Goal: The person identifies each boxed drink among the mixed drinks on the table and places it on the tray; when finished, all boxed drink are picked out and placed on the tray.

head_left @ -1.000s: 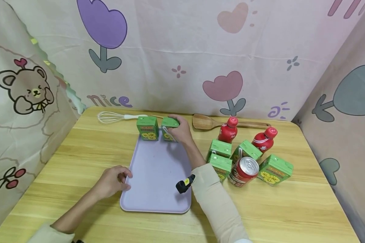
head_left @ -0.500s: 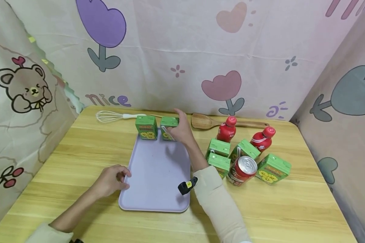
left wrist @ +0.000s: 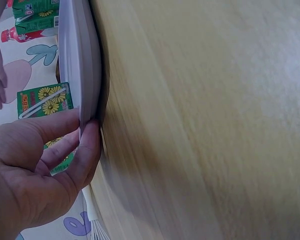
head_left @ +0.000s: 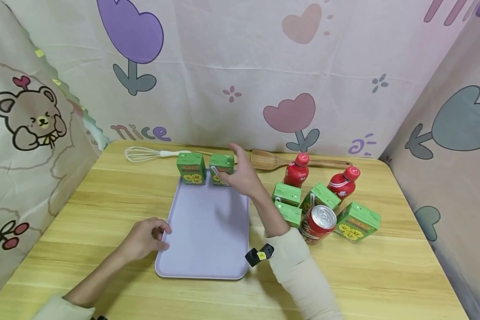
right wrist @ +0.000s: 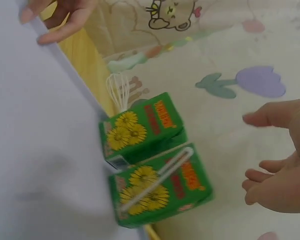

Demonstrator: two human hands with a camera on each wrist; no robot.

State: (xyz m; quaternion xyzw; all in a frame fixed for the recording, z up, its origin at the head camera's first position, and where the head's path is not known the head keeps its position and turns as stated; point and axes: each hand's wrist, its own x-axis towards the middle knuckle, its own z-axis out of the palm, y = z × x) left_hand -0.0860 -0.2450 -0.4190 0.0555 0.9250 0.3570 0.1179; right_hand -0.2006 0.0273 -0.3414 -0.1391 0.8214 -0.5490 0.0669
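Note:
A lilac tray [head_left: 204, 231] lies on the wooden table. Its left rim is pinched between the thumb and fingers of my left hand [head_left: 142, 240], which the left wrist view shows close up [left wrist: 50, 155]. Two green drink cartons with yellow flowers stand upright side by side at the tray's far end: a left carton [head_left: 192, 169] and a right carton [head_left: 221, 164] with a white straw on its front. Just right of the second carton is my right hand [head_left: 246, 175], thumb and fingers spread. In the right wrist view a gap separates this hand from both cartons [right wrist: 162, 185].
Right of the tray stand several more green cartons [head_left: 358, 222], a red can [head_left: 319, 224] and two red bottles [head_left: 297, 171]. Behind the tray lie a white whisk [head_left: 146, 154] and a wooden spatula [head_left: 266, 159]. A printed cloth [head_left: 208, 58] hangs along the table's back edge.
My right hand has let go of the right carton, its fingers spreading and drawing back to the right. The carton stays upright at the tray's far end. My left hand keeps its place.

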